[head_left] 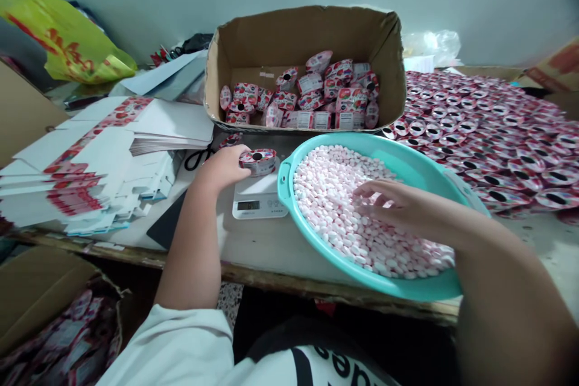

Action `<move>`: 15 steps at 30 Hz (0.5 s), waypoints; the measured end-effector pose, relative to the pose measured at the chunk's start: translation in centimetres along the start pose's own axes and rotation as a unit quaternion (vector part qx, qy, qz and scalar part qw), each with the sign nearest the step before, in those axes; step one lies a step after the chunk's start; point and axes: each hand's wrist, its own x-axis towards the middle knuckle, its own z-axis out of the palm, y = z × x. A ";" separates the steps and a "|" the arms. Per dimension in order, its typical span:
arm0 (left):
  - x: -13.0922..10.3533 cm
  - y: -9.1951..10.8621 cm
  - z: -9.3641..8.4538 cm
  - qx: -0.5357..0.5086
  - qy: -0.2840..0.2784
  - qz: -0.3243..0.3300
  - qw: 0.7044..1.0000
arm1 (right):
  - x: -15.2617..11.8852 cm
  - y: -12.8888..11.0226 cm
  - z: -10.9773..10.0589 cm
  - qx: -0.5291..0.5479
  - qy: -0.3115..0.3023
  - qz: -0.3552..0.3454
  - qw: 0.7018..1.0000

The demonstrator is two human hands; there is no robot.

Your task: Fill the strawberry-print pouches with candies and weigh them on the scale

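Observation:
My left hand grips a small red-and-pink printed carton with a dark opening on top, held at or just over a white digital scale. Another such carton lies just behind that hand. To the right, a turquoise basin holds a heap of small pale pink and white candies. My right hand is over the candies, its fingertips at their surface, fingers partly spread and nothing clearly held.
A cardboard box with printed cartons stands behind. Many open cartons cover the right side. Flat carton blanks are stacked left, near a yellow bag. Another box of packs sits below the table edge.

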 end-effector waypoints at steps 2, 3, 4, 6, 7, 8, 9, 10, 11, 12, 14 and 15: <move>0.1 0.2 0.1 -0.003 0.038 0.013 0.999 | -0.1 -0.4 -0.2 -0.003 -0.009 0.011 1.000; 0.1 0.4 0.3 -0.007 0.068 0.029 0.997 | -0.1 -0.6 -0.4 -0.005 -0.012 0.018 1.000; 0.2 0.6 0.4 -0.011 0.107 0.048 0.993 | -0.2 -0.8 -0.5 -0.006 -0.015 0.024 1.000; 0.3 1.1 0.8 -0.020 0.197 0.091 0.976 | -0.3 -1.1 -0.6 -0.008 -0.015 0.033 0.999; 0.3 1.3 1.0 -0.025 0.242 0.113 0.963 | -0.3 -1.2 -0.6 -0.008 -0.013 0.035 0.999; 0.3 1.6 1.2 -0.032 0.280 0.133 0.950 | -0.3 -1.3 -0.6 -0.007 -0.011 0.034 0.999; 0.3 1.8 1.4 -0.039 0.308 0.154 0.938 | -0.3 -1.3 -0.6 -0.006 -0.009 0.032 0.999; 0.3 2.1 1.6 -0.044 0.317 0.177 0.931 | -0.3 -1.3 -0.5 -0.006 -0.006 0.029 1.000; 0.3 2.3 1.7 -0.044 0.309 0.203 0.928 | -0.3 -1.3 -0.5 -0.005 -0.006 0.027 1.000; 0.2 2.5 1.8 -0.040 0.287 0.232 0.928 | -0.3 -1.3 -0.5 -0.004 -0.007 0.026 1.000; 0.2 2.7 1.9 -0.025 0.232 0.281 0.931 | -0.3 -1.4 -0.5 -0.004 -0.013 0.028 1.000; 0.1 2.7 1.9 -0.019 0.214 0.297 0.930 | -0.4 -1.4 -0.6 -0.004 -0.016 0.029 0.999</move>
